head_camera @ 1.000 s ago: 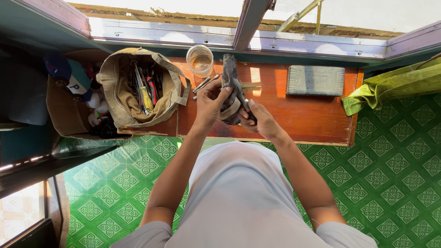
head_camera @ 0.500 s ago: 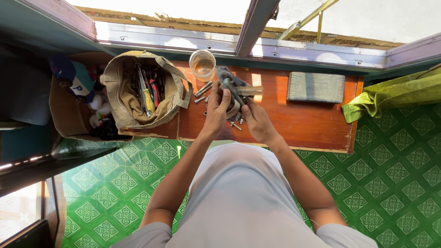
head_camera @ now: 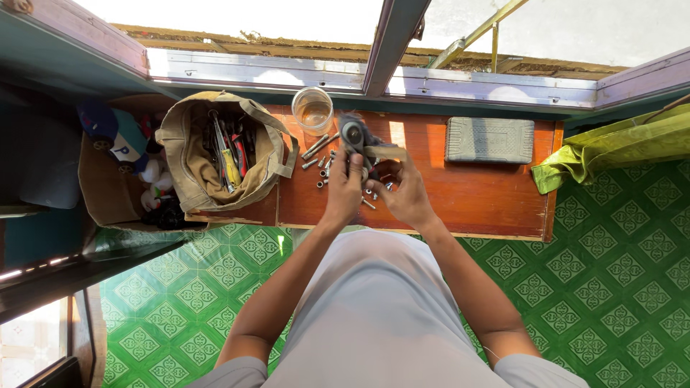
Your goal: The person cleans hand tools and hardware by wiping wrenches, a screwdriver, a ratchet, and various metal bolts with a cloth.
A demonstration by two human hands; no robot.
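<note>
Over a reddish wooden bench (head_camera: 496, 194), my left hand (head_camera: 345, 190) and my right hand (head_camera: 404, 194) are raised together. Both grip a dark grey tool wrapped in a dark cloth (head_camera: 356, 136), its round end pointing at the window. My left fingers close on its lower part; my right fingers close on a tan strip at its side. Several small bolts and sockets (head_camera: 320, 162) lie loose on the bench just left of my hands.
A clear glass jar (head_camera: 313, 109) stands at the bench's back edge. An open khaki tool bag (head_camera: 194, 162) sits left, beside a cardboard box of toys (head_camera: 100, 187). A grey ribbed case (head_camera: 489, 140) lies right; a green cloth (head_camera: 618, 140) lies far right. Green patterned floor below.
The wrapped tool has turned so its round end faces up and sits higher over the bench. Both hands moved with it, and more loose bolts now show on the wood.
</note>
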